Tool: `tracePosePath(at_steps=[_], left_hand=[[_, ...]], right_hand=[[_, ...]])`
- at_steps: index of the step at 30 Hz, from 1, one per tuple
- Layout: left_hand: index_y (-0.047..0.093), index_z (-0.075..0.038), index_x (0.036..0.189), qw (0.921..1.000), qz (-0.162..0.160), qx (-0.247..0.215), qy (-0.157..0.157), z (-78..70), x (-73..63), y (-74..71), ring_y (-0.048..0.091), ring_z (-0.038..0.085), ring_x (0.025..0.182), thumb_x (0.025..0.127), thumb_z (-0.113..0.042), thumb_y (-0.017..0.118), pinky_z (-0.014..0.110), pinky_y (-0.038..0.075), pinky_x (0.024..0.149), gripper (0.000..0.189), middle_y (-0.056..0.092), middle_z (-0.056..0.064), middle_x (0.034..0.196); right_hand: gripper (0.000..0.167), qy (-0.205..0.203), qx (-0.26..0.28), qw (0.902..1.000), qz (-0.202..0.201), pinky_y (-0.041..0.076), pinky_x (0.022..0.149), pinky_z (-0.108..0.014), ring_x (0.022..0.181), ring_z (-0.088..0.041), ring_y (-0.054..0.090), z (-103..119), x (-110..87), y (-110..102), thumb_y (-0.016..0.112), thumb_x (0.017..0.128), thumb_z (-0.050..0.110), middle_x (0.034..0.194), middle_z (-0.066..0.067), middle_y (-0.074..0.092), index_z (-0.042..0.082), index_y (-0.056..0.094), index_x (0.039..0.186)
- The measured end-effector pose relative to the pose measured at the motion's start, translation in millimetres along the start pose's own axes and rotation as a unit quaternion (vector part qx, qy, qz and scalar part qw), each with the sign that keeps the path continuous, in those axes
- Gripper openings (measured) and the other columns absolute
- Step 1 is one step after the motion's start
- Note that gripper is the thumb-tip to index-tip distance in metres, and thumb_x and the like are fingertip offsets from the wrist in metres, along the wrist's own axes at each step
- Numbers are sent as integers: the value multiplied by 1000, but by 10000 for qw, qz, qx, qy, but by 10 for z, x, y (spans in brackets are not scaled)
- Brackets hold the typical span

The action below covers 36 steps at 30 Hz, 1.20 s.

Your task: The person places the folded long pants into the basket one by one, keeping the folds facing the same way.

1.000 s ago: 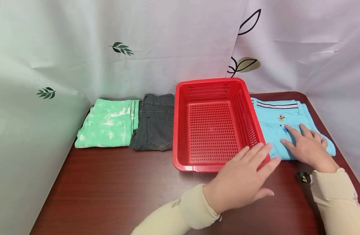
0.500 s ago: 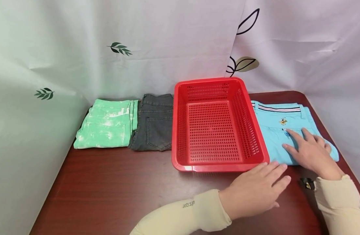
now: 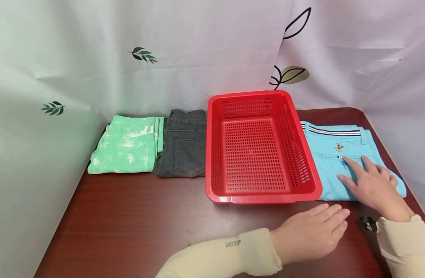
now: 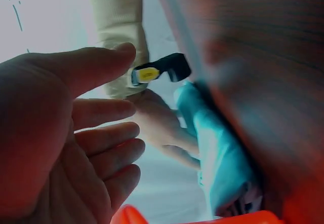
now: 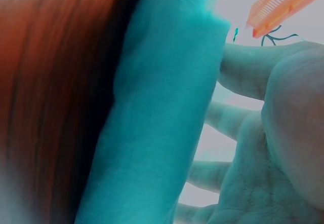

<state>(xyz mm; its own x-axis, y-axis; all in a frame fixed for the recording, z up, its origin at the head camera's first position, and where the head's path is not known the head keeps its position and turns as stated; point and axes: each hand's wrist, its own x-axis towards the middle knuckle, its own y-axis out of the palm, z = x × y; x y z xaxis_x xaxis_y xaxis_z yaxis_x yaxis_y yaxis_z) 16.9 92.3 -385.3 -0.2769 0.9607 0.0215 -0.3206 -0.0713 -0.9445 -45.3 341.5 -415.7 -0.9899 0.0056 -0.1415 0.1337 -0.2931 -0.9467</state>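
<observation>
Folded light-blue trousers [image 3: 325, 164] with a striped inner waistband lie at the right of the table. My right hand [image 3: 375, 187] rests on them, fingers spread, fingertips on the cloth near the back-pocket button. In the right wrist view the fingertips meet the top of the thick blue fold [image 5: 162, 102]. In front of the red basket [image 3: 254, 154], my left hand [image 3: 311, 233] hovers with fingers extended and nothing held; the left wrist view shows its palm [image 4: 66, 158] and the blue trousers beyond. The basket's right side overlaps the trousers' left edge in the head view.
Folded green-and-white trousers [image 3: 123, 146] and folded dark grey jeans [image 3: 186, 144] lie left of the basket, along the table's back edge. A white curtain [image 3: 198, 46] with leaf prints hangs behind. A small black device [image 3: 368, 224] sits at my right wrist.
The blue trousers slide a little toward me and to the right under my right hand. My left hand moves off the basket's right front corner, toward me and right.
</observation>
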Motion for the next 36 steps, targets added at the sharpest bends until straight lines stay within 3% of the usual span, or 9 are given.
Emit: tracePosePath(at_steps=[4, 10, 15, 20, 27, 36], left_hand=[[46, -20, 152, 9983, 376, -262, -360, 6, 51, 86, 30, 24, 148, 111, -23, 28, 34, 25, 119, 45, 36, 6, 160], [49, -19, 151, 9953, -209, -103, -940, 31, 79, 250, 44, 25, 140, 109, -21, 34, 24, 48, 98, 44, 42, 14, 155], [45, -18, 154, 9933, -28, -102, -1150, 29, 132, 297, 36, 27, 145, 109, -25, 36, 23, 50, 95, 46, 38, 15, 157], [39, -20, 157, 9889, 296, -440, -1389, -16, 215, 329, 33, 25, 147, 109, -28, 36, 20, 48, 95, 48, 34, 12, 161], [33, -22, 159, 9855, 784, -510, -1415, -32, 277, 353, 24, 21, 150, 110, -32, 33, 22, 41, 105, 50, 29, 7, 163], [43, -14, 154, 9937, 394, -333, -994, 15, 271, 319, 39, 19, 143, 108, -30, 36, 23, 43, 102, 49, 44, 8, 155]], right_hand=[[79, -33, -30, 10000, -29, 17, 87, -83, 122, -70, 17, -6, -26, 7, 57, 98, 47, 143, -45, 16, 1, 26, 155], [80, 77, -143, 9999, -40, 18, 87, -84, 120, -71, 19, -23, -57, 27, 58, 97, 49, 141, -46, 17, -1, 29, 153], [78, 186, -234, 9996, -13, 20, 87, -84, 119, -71, 19, -14, -88, 30, 61, 96, 46, 139, -47, 18, -2, 31, 151], [76, 203, -248, 9995, 59, 20, 87, -85, 119, -72, 19, -15, -109, 18, 62, 96, 42, 139, -48, 17, -2, 32, 150], [75, 223, -261, 9994, 86, 20, 87, -84, 119, -72, 19, -14, -107, 26, 64, 95, 40, 139, -48, 18, -2, 33, 149], [75, 270, -290, 9992, 65, 19, 89, -84, 120, -72, 18, -55, -139, 44, 66, 94, 39, 140, -48, 18, -1, 34, 148]])
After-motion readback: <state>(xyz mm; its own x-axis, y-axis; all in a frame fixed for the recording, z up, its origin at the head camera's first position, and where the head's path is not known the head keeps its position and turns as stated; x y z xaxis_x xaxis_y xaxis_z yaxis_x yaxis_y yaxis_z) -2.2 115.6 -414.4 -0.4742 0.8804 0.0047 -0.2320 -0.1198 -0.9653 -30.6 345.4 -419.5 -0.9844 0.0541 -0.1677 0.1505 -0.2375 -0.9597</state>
